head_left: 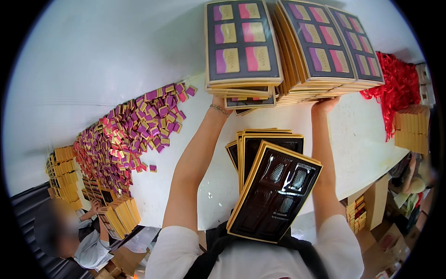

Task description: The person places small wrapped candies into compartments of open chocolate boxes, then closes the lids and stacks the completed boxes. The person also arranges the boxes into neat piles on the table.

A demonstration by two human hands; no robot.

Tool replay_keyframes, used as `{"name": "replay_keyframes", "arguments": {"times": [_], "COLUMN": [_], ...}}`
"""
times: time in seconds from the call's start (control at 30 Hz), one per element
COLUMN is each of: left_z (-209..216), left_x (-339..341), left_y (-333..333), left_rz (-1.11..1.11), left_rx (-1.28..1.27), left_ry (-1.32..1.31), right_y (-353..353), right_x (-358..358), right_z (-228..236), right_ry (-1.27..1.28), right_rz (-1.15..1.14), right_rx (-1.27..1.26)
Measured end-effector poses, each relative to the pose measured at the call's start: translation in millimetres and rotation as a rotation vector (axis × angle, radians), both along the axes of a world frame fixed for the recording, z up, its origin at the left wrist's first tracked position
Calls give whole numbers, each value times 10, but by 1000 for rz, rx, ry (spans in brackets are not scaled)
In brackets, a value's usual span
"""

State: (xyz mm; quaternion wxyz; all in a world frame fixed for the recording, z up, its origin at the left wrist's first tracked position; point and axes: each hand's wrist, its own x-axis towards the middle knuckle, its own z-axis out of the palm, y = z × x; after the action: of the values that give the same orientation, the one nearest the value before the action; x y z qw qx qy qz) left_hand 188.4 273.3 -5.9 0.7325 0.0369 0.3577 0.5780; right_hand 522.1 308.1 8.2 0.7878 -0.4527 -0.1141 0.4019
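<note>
Tall stacks of flat gold-edged boxes with clear lids stand at the far side, showing purple-gold and pink-gold wrapped pieces in rows. My left hand, a bracelet at its wrist, grips the near left side of the stack; its fingers are hidden behind the boxes. At the near right edge, my right hand holds the right-hand stack of boxes from below, fingers mostly covered. Between my forearms lies a loose pile of gold-edged boxes with dark brown moulded trays; the top one is tilted and overhangs the near table edge.
A big heap of small purple, pink and gold wrapped pieces spreads over the white table at left. Another person handles stacked boxes there. Red ribbons and gold boxes are at right, above an open carton.
</note>
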Motion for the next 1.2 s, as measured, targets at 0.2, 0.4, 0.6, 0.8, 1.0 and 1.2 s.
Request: {"name": "replay_keyframes", "arguments": {"times": [0.2, 0.4, 0.6, 0.8, 1.0, 1.2], "left_z": [-20, 360, 1845, 1950, 1735, 1112], "left_x": [86, 187, 22, 391, 238, 5], "left_y": [202, 226, -415, -180, -170, -368], "left_rz": [30, 149, 238, 231, 60, -65], "left_rx": [18, 103, 320, 344, 358, -112], "left_ry": [-18, -107, 45, 243, 284, 336], "right_y": [423, 402, -631, -814, -708, -1193], "right_x": [-432, -257, -585, -1704, -1645, -1066], "right_z": [434, 257, 424, 946, 843, 781], "right_ry": [195, 193, 135, 212, 137, -589], "right_rz": [-3, -15, 165, 535, 479, 877], "right_rx": [110, -36, -411, -348, -475, -63]}}
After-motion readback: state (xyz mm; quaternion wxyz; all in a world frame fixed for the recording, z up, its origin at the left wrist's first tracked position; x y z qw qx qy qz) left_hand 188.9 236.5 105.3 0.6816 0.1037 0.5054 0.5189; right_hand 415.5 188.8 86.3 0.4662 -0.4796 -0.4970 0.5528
